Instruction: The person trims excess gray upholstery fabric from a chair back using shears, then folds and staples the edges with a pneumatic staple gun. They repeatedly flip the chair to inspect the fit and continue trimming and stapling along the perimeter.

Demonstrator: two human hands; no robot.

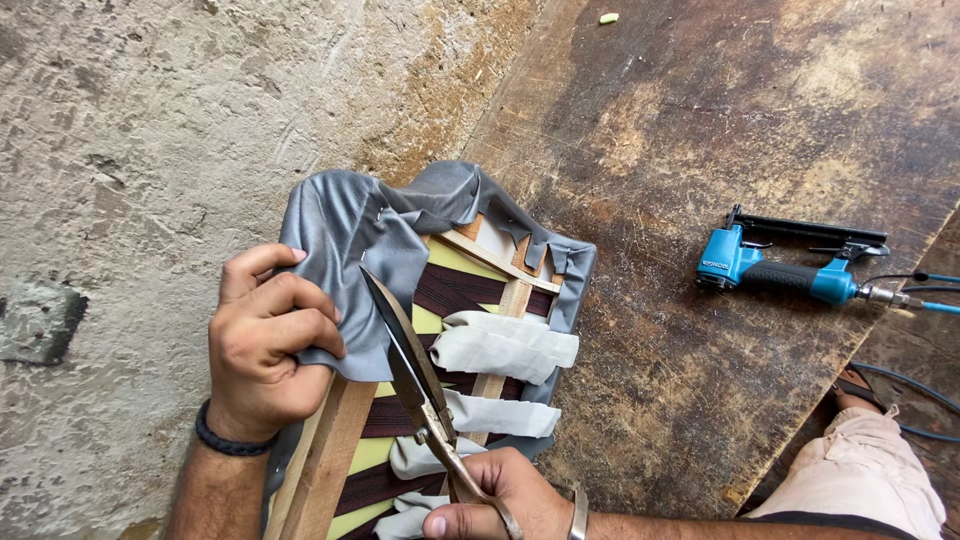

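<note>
My left hand [268, 345] grips a flap of grey upholstery fabric [345, 225] pulled over a wooden seat frame [325, 455]. My right hand [500, 495] holds a pair of metal scissors [405, 350] by the handles, blades pointing up and left toward the fabric edge beside my left hand. The frame lies upside down, showing dark webbing straps over yellow foam [455, 290] and white cloth strips [505, 345]. The grey fabric wraps the frame's far corners, with staples along it.
A blue pneumatic staple gun [780, 265] with its air hose lies on the worn wooden workbench [720, 120] to the right. A rough concrete floor [130, 150] is at left. My knee in light shorts [865, 470] shows at lower right.
</note>
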